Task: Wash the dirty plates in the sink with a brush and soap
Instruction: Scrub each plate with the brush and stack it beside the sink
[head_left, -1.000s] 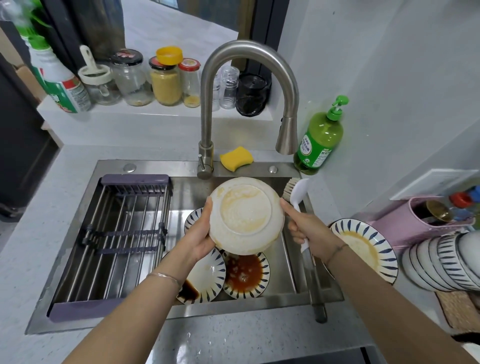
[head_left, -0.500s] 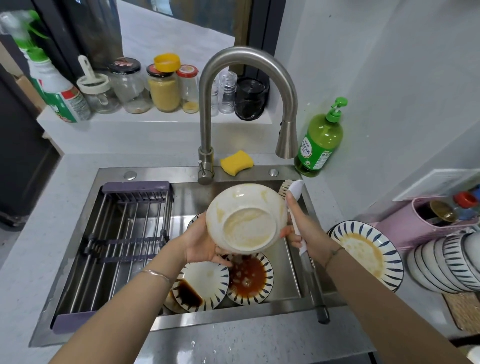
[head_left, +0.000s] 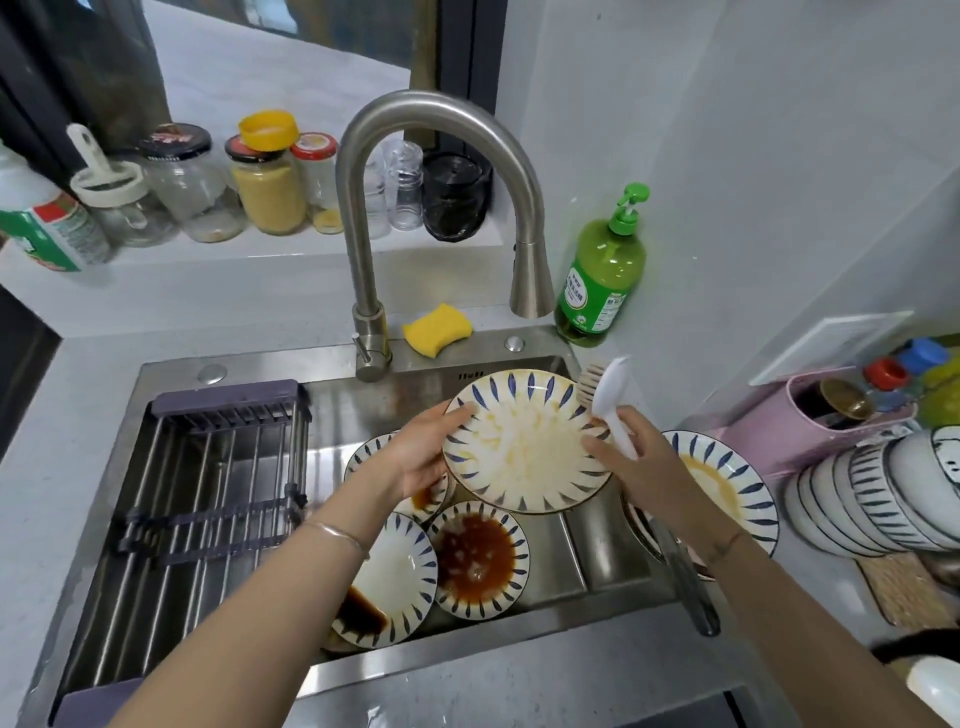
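The plate hangs face-up over the sink, left hand gripping its left rim. At its right rim the right hand clasps the brush, handle running near to far, bristles facing the plate.

five plates, one brush, one sponge, one soap bottle, one faucet.

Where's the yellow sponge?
In the head view, the yellow sponge lies on the back rim of the sink, just right of the faucet base and left of the green soap bottle.
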